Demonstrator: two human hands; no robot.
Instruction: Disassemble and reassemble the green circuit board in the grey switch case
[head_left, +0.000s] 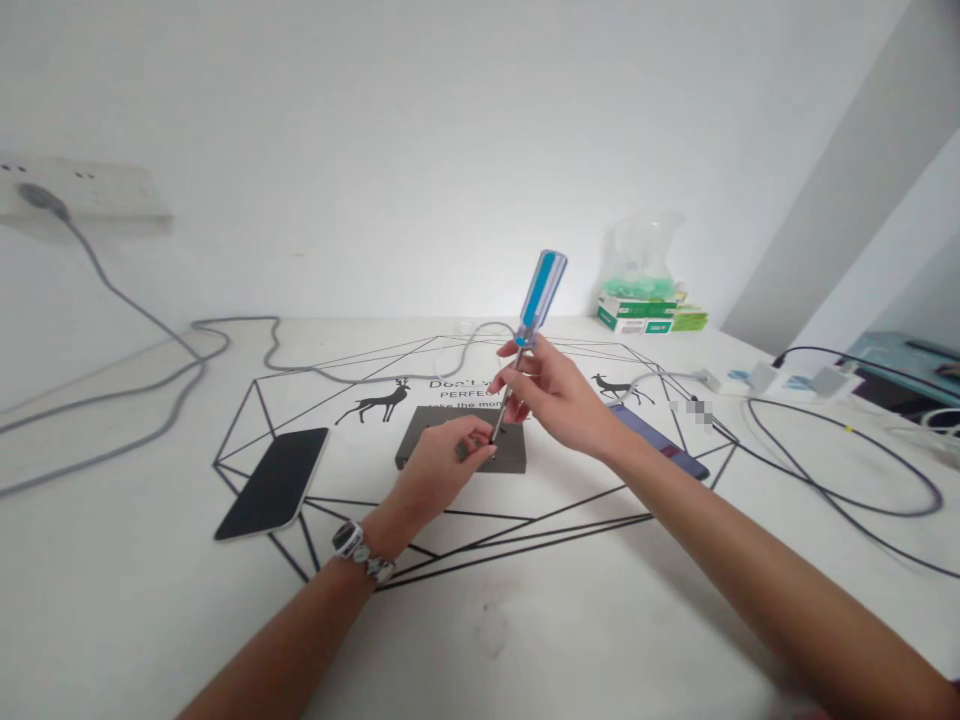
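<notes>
My right hand [544, 390] is closed on a screwdriver [541, 295] with a clear and blue handle. The tool is tilted, handle up, and its metal shaft points down at a dark grey flat box [420, 432] on the table. My left hand [442, 455] rests over the box's front, fingers pinched together close to the screwdriver's tip. Whatever lies between those fingertips is too small to name. A watch [349, 540] and a bracelet are on my left wrist. The tip itself is partly hidden by my fingers.
A dark-screened phone [276, 482] lies left, another phone [664, 440] right under my forearm. Grey cable [176, 410] runs from a wall socket [90, 190]. A power strip [787, 380] with black cable sits right. Green-white boxes [637, 312] and a clear bag [641, 255] stand behind.
</notes>
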